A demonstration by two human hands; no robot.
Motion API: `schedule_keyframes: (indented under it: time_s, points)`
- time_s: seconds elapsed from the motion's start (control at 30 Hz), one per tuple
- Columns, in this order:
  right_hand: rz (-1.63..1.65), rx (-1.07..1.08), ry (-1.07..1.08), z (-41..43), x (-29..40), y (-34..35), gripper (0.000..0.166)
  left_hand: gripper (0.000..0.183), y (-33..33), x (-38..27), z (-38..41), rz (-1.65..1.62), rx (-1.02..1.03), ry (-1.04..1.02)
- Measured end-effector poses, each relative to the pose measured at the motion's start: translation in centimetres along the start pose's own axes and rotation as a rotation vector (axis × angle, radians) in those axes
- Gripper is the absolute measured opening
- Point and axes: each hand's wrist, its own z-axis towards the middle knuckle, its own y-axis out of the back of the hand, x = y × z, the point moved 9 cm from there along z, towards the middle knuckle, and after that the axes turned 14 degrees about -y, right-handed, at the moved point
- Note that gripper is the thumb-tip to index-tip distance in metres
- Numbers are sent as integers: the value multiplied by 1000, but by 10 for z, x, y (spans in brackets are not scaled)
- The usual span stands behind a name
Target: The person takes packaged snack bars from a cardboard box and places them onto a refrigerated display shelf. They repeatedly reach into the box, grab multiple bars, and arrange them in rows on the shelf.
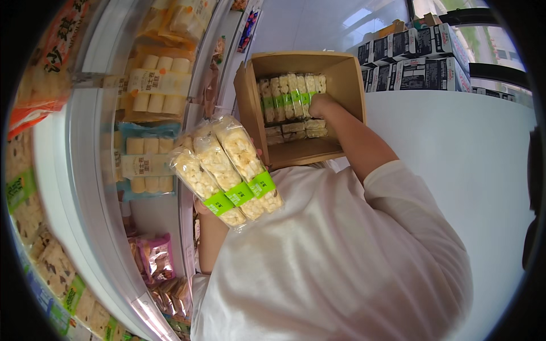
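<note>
My left hand (202,207) holds several clear-wrapped puffed, pale yellow snack bars (230,170) with green bands, side by side and tilted. Most of this hand is hidden behind them; some fingertips show past their upper right edge. My right hand (322,105) reaches into an open cardboard box (298,160), with curled fingers against the right part of a row of similar green-banded bars (283,98). Whether those fingers grip a bar cannot be seen. Below that row, more wrapped bars (294,131) lie in the box.
Left of me stand shelves with a metal edge (96,140), bearing packaged rolls (160,85), a blue-wrapped pack (147,160) and pink-wrapped snacks (158,258). More wrapped bars (53,260) lie at lower left. Black-and-white cartons (422,74) are stacked at upper right, by a window.
</note>
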Motion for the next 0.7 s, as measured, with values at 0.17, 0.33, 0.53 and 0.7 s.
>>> schedule_keyframes:
  time_s: [0.17,0.33,0.53,0.7]
  points:
    - [101,-431,198,6,25,12,53,126,-19,9,8,72,247,265]
    - [45,-163,92,0,46,-11,100,112,75,-28,-46,200,172,128]
    - [-187,-56,221,-11,37,-15,84,100,-20,7,18,242,22,-15]
    - [-42,-56,237,-49,28,10,66,95,-22,7,30,317,107,-49]
